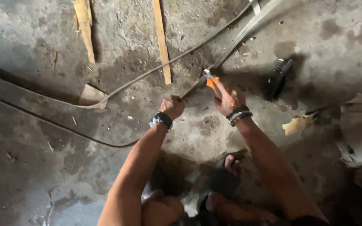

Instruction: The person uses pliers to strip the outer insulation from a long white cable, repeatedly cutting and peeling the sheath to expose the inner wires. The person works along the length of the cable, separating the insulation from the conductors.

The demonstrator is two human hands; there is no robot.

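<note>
Both fists clamp: left hand [173, 106] on the flat strap [235, 38], right hand [228, 101] on orange-handled pliers [211, 81]; wooden slats [161, 42] lie beyond on the concrete floor [30, 167].

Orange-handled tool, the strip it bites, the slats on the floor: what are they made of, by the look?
Pliers: likely steel jaws, bright grey, with orange plastic or rubber grips. Strip, held by the left hand: flat, dull grey band with parallel ridges, possibly metal or rubber; unclear. Slats: pale bare wood, unfinished. Floor: rough stained concrete.

Long flat grey strip [235, 39] slanting over floor; orange-handled pliers [211, 82] apparently biting its near end.
</note>
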